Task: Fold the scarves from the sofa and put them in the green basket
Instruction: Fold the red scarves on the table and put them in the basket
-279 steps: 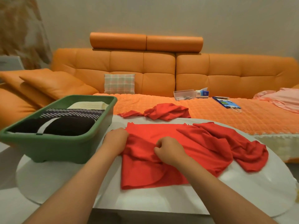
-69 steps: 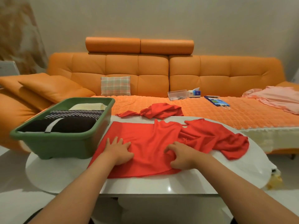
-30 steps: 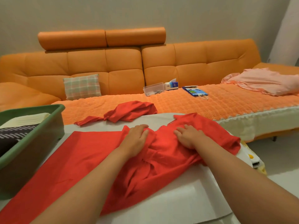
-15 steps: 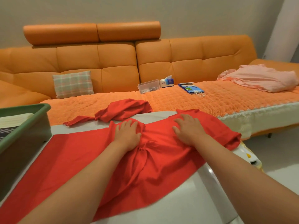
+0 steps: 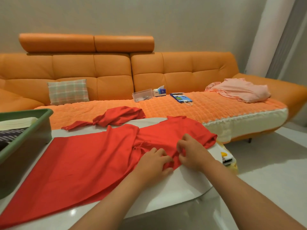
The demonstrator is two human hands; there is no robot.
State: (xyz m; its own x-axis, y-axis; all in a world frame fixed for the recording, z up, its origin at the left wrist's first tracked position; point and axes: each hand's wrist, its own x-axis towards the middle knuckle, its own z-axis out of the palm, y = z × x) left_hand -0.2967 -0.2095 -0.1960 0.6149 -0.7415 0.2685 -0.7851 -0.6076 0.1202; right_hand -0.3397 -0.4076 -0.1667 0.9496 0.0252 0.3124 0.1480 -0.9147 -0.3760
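- Spread across the white table [image 5: 174, 193]: red scarf [image 5: 86, 163], flat on the left, rumpled at the right end and drooping over the right edge; near left corner cut off by the frame.
- Left grip [image 5: 154, 163] on the scarf's near hem close to the right edge, pinching bunched cloth, thumb mostly hidden.
- Right grip [image 5: 193, 153] just beside it, fingertips curled tight on a fold of the same hem.
- Bunched at the far edge, half on the orange sofa [image 5: 99, 77]: second red scarf [image 5: 119, 115].
- At the left edge, mostly out of frame: green basket [image 5: 31, 128], with folded cream and dark striped cloths only partly seen inside.
- Beyond the right edge, largely hidden and not identifiable: yellow-and-white object [image 5: 226, 156].
- On the sofa's right end: pink cloth [image 5: 240, 92].
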